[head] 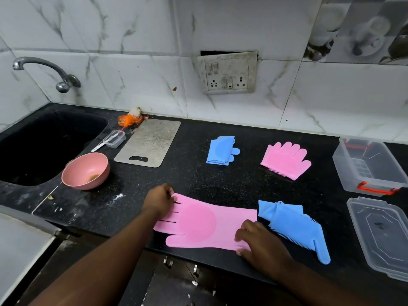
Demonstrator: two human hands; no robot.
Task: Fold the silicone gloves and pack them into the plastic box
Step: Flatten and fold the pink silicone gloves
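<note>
A pink silicone glove point(205, 221) lies flat on the black counter near its front edge, fingers pointing left. My left hand point(159, 199) pinches its fingertips. My right hand point(258, 241) grips the cuff end. A crumpled blue glove point(293, 226) lies just right of it. Farther back sit a folded blue glove point(220, 151) and a folded pink glove point(286, 160). The clear plastic box point(368, 166) with red latches stands open at the right edge, and its clear lid point(382, 237) lies in front of it.
A black sink point(39, 146) with a tap point(50, 71) is at the left. Beside it are a pink bowl point(86, 171), a grey cutting board point(149, 142) and a small clear tub point(114, 139). A socket plate point(228, 72) hangs on the tiled wall.
</note>
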